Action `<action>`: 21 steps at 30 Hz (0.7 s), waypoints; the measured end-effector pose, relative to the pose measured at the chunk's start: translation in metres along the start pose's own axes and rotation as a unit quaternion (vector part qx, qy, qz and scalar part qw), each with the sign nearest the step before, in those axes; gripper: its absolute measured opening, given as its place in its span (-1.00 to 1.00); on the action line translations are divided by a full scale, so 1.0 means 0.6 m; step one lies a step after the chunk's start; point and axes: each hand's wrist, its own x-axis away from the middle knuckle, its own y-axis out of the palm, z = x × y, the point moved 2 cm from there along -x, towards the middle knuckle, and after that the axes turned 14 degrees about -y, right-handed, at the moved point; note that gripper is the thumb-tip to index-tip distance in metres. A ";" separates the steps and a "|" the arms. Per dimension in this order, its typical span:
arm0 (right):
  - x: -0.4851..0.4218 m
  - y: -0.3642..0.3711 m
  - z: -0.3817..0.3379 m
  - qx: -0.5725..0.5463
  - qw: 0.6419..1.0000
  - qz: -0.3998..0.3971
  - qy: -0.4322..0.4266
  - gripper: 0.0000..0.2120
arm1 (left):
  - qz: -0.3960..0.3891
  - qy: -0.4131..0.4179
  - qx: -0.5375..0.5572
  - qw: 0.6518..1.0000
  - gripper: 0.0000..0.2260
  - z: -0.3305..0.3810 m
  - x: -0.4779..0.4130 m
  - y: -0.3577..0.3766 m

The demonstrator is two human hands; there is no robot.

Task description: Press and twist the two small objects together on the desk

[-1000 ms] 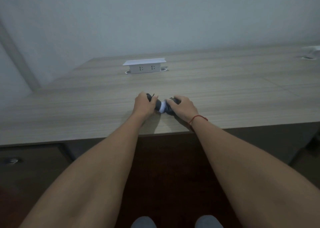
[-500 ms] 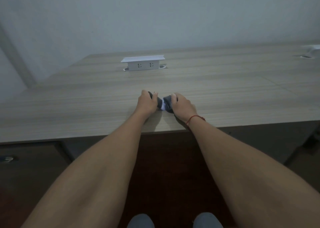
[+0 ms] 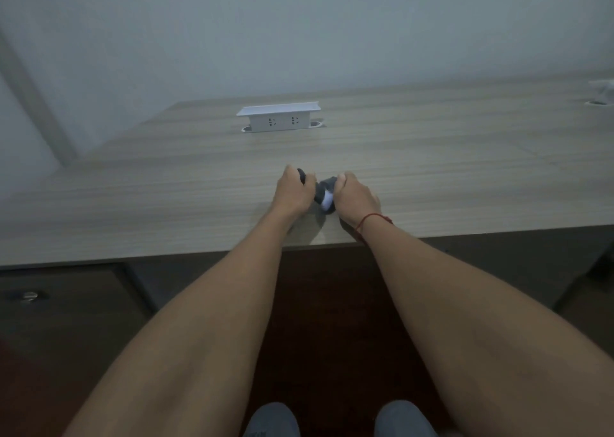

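A small dark grey object with a pale bluish-white patch, apparently soft fabric bunched or rolled into a short bundle point(image 3: 324, 194), is held just above or on the near part of the light wood-grain worktop point(image 3: 432, 177), close to its front edge. What exactly it is cannot be told; it looks like rolled cloth, perhaps a sock. The bundle is gripped at both ends: the left hand point(image 3: 292, 192) is curled round its left end, a dark tip of which is seen past the knuckles, and the right hand point(image 3: 355, 197) is curled round its right end, the thumb laid over the top. The fingers of both hands are thus closed on the bundle, with only the middle part exposed between them.

It is judged to be light, limp and compressible, with no risk of breakage and little of slipping, since cloth gives friction. Because it is soft, it is likely to unroll or sag if held at one end only; a hold round the thick middle or at both ends is judged to be the most secure.

A thin red cord bracelet point(image 3: 372, 219) is worn on the right wrist. Further back, a white pop-up socket box point(image 3: 279, 117) stands raised from the worktop, well apart from the hands. Below the front edge, a dark cabinet front point(image 3: 66, 303) is seen at the left.
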 end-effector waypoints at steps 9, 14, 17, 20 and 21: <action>0.001 -0.004 0.002 0.009 1.000 -0.006 -0.013 -0.65 | 0.026 0.022 0.001 0.999 -0.73 -0.002 0.007 0.013; 0.006 -0.009 0.002 0.015 1.000 -0.015 0.000 -0.69 | 0.022 0.022 0.000 1.000 -0.75 0.012 0.007 0.005; 0.014 -0.013 -0.005 0.015 0.999 -0.019 -0.023 -0.73 | 0.095 0.008 0.053 0.994 -0.77 0.022 0.025 0.018; 0.020 -0.022 0.005 -0.012 0.999 -0.026 -0.028 -0.61 | 0.101 -0.024 0.048 0.993 -0.77 0.014 0.025 0.026; 0.019 -0.023 0.008 -0.024 0.999 -0.035 -0.032 -0.59 | 0.104 -0.032 0.044 0.993 -0.73 0.008 0.021 0.023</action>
